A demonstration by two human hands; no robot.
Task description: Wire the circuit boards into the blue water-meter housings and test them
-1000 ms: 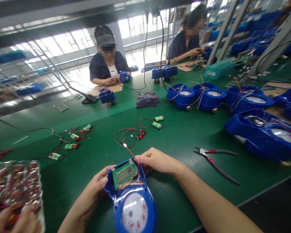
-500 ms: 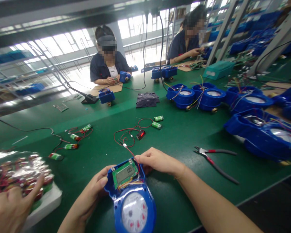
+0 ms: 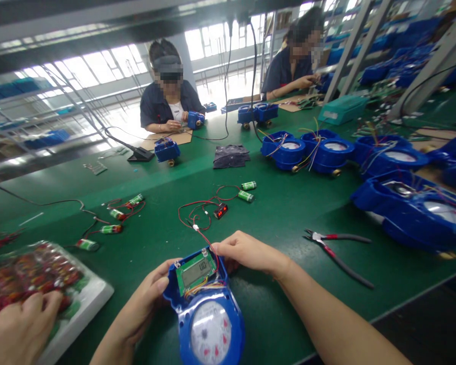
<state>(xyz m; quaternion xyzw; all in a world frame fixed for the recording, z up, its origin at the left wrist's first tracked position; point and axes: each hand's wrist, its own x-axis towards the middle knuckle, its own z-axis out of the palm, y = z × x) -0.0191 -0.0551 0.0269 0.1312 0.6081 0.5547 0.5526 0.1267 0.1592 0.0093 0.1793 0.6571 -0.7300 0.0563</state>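
Meter (image 3: 207,304) sits between my hands at near table edge. Left hand (image 3: 146,304) cups its left side, thumb on housing rim. Right hand (image 3: 247,252) curled at top right corner, fingers pinching by red wire (image 3: 205,238); green display board (image 3: 195,272) just below. Pliers (image 3: 338,251) lie right, well apart. Co-worker's hand (image 3: 17,329) rests on tray (image 3: 87,301) far left.

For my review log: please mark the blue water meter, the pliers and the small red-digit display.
blue water meter (image 3: 211,332), head view, on its white dial face.
pliers (image 3: 329,250), head view, on the red handle near the pivot.
red-digit display (image 3: 221,211), head view, on its lit front.
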